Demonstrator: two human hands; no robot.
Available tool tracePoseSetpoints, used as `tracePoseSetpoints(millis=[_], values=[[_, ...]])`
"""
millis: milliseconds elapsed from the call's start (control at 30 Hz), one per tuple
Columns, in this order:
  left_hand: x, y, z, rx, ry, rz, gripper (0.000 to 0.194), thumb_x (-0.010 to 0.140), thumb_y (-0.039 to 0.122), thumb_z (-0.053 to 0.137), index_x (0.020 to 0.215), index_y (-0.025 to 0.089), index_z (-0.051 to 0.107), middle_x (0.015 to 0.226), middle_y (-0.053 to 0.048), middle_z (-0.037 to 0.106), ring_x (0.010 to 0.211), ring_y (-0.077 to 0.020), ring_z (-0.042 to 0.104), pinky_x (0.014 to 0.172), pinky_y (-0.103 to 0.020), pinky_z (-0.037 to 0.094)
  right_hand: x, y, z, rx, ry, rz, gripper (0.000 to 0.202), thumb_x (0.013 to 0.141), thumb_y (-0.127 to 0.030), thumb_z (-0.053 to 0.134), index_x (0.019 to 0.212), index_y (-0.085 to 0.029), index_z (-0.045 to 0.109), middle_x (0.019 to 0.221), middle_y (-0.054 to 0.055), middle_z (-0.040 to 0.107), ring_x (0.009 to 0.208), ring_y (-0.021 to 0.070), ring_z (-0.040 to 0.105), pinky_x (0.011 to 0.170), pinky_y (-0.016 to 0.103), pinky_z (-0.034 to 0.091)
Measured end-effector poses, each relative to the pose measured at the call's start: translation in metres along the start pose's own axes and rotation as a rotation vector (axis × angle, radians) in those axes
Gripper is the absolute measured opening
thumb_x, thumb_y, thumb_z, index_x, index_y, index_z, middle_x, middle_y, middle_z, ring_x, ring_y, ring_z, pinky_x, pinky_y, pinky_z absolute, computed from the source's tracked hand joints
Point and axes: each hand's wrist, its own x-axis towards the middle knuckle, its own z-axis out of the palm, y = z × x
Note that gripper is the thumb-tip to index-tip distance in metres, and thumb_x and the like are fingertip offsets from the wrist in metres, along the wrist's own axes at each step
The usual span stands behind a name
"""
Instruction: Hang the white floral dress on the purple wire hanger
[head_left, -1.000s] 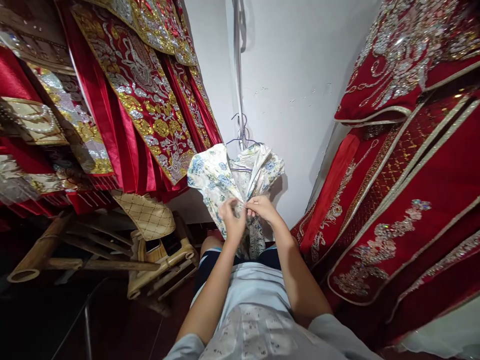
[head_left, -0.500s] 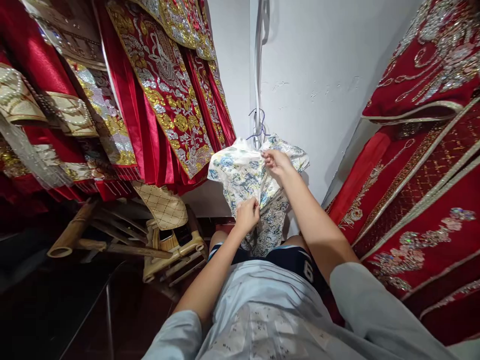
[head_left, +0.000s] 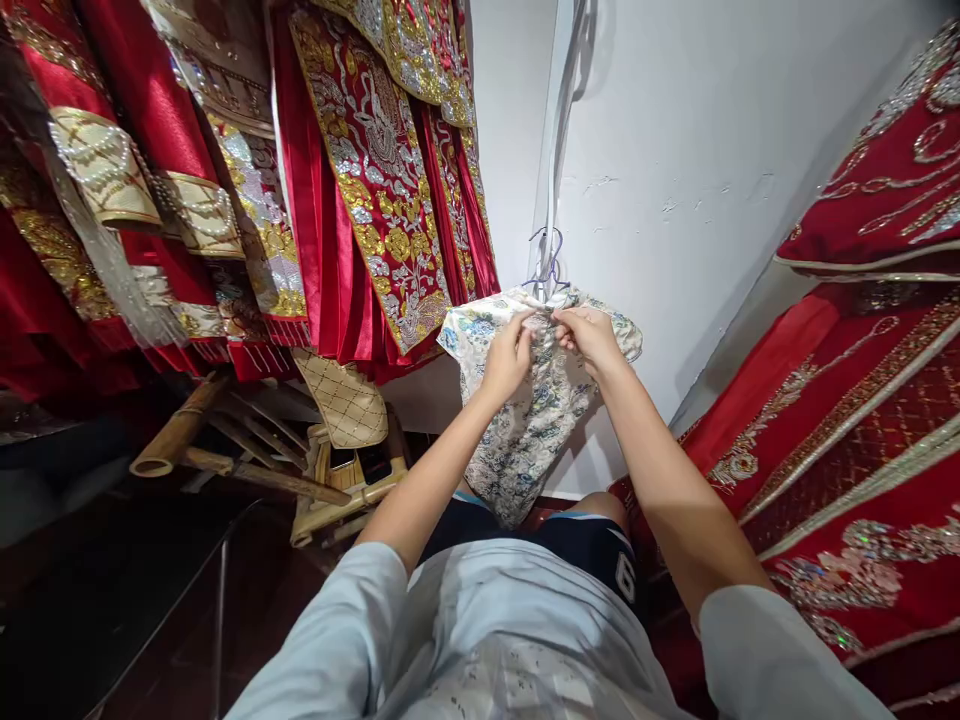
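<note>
In front of me a white dress [head_left: 536,410] with blue and yellow flowers hangs from a purple hanger [head_left: 546,262] against the wall. My left hand [head_left: 510,355] is closed in a pinch on the cloth just below the neckline, left of the middle. Level with it, my right hand [head_left: 589,338] pinches the neckline edge near the centre, its other fingers curled. The two hands are a short gap apart. Small details between the fingertips, such as any fastener, are too fine to make out.
Red costumes with gold and silver embroidery [head_left: 382,190] hang at the left. More red beaded garments [head_left: 847,440] fill the right side. A bamboo chair [head_left: 300,470] stands at lower left, with phone-like dark objects on it. Behind the dress is a white wall [head_left: 660,120].
My left hand has risen from the dress's middle front to near the neckline, beside my right hand. The dress front now hangs lower and flatter. The view has shifted a little left.
</note>
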Motion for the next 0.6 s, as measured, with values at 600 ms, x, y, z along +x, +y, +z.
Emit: tracePoseSetpoints(millis=[600], values=[[0.033,0.016,0.027,0.038,0.210,0.130,0.023,0.099,0.023,0.048,0.077,0.019,0.056,0.079,-0.005,0.062,0.077,-0.0187,0.055,0.074,-0.030,0.040,0.011,0.065,0.010,-0.153,0.116,-0.169,0.023,0.078,-0.041,0.064,0.070,-0.022,0.053,0.048,-0.005,0.049,0.046,0.0117,0.042,0.046,0.024,0.034]])
